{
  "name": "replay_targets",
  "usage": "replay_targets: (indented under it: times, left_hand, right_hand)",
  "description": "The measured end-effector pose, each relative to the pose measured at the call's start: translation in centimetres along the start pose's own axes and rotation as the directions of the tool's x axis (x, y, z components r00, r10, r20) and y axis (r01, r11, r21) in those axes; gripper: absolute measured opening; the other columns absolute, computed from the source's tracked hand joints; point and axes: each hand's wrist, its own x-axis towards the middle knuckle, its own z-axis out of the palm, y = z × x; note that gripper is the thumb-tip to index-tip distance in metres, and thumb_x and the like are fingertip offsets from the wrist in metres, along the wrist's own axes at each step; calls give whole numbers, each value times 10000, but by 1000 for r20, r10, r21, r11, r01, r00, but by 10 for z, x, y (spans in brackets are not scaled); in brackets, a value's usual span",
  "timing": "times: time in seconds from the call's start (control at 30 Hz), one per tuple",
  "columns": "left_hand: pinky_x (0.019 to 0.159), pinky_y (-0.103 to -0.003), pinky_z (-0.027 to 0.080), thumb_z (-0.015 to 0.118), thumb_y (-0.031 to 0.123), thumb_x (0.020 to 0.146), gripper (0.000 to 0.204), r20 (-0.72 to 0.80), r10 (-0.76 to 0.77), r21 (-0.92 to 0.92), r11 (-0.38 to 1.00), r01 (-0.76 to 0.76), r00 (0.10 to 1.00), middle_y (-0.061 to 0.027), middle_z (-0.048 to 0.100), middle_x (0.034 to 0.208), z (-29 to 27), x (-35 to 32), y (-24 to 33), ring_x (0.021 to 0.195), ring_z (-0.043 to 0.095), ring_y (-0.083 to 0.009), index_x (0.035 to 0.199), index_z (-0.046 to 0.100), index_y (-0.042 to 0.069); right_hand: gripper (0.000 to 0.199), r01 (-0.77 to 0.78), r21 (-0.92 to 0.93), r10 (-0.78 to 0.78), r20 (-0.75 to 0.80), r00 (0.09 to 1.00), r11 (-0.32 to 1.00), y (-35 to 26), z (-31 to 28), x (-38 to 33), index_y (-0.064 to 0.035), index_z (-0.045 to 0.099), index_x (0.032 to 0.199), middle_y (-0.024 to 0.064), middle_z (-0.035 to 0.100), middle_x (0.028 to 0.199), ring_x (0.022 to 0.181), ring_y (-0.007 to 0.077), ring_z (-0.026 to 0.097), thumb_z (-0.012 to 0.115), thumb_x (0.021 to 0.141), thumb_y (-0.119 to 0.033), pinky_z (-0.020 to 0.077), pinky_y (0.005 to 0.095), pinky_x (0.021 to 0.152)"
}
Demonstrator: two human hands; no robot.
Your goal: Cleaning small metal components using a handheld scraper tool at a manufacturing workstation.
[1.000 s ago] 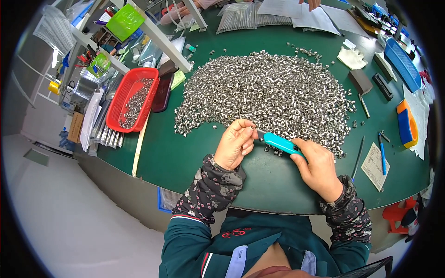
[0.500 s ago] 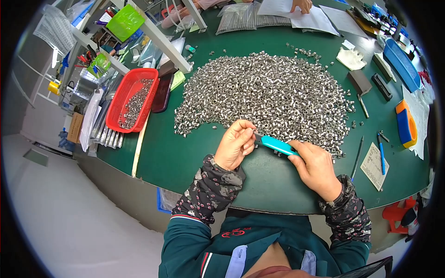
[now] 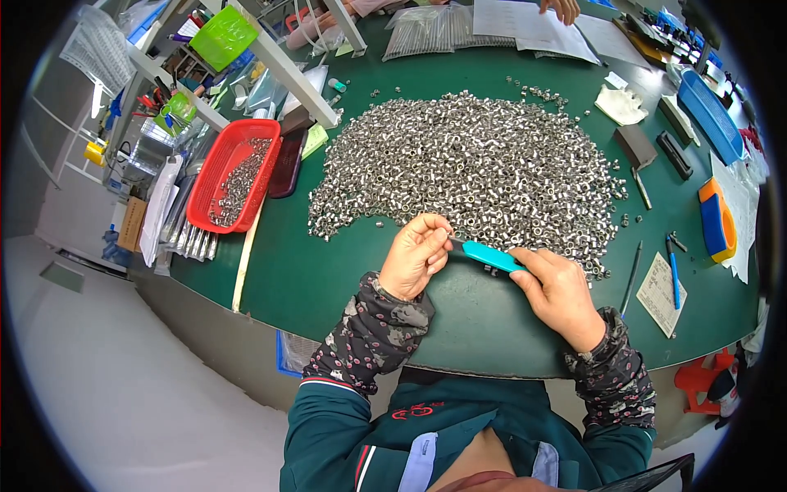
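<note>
My right hand [image 3: 559, 299] is closed around the handle of a teal utility knife [image 3: 492, 255], its dark blade end pointing left. My left hand [image 3: 418, 256] is closed in a pinch at the blade's tip. Between its thumb and forefinger is a small metal ring, mostly hidden by the fingers. Both hands are just above the green table [image 3: 484, 328], at the near edge of a wide pile of small shiny metal rings [image 3: 467, 164]. A few loose rings lie beneath the knife.
At left stands a red basket [image 3: 197, 201] partly filled with small metal parts, beside a dark phone-like case [image 3: 284, 168]. To the right are a blue pen [image 3: 675, 279], a paper slip [image 3: 656, 297], an orange-and-blue tape dispenser [image 3: 718, 221] and a blue tray [image 3: 709, 115]. Another person's hand [image 3: 561, 8] is over papers across the table.
My hands and the knife have hardly moved. Across the table, the other person's hand has shifted right and up, and the white paper under it has slid right.
</note>
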Motion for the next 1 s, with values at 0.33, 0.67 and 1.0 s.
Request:
replay_targets:
  times: [0.33, 0.67, 1.0]
  left_hand:
    - [398, -148, 306, 507, 88, 867, 83, 2, -10, -9, 1000, 10, 1000, -22, 526, 697, -2, 0, 1, 474, 376, -21, 921, 515, 27]
    - [382, -148, 286, 490, 84, 873, 78, 18, -25, -29, 999, 25, 1000, -43, 549, 711, -4, 1, 0, 465, 366, -25, 915, 522, 27]
    - [380, -146, 283, 487, 88, 876, 82, 21, -45, -19, 999, 45, 999, -40, 540, 715, -6, 1, 0, 463, 356, -24, 918, 519, 25]
  right_hand:
    - [230, 57, -91, -63, -59, 996, 994, 2, 4, 1, -74, 576, 965, 88, 493, 636, 585, 272, 527, 599, 758, -171, 427, 381, 521]
    - [289, 158, -202, -185, -124, 975, 967, 3, 4, 2, -55, 565, 961, 79, 472, 640, 600, 241, 512, 645, 693, -130, 414, 360, 526]
    - [339, 198, -299, -243, -119, 963, 933, 2, 1, 2, -49, 566, 988, 67, 511, 704, 638, 224, 510, 652, 665, -107, 396, 339, 570]
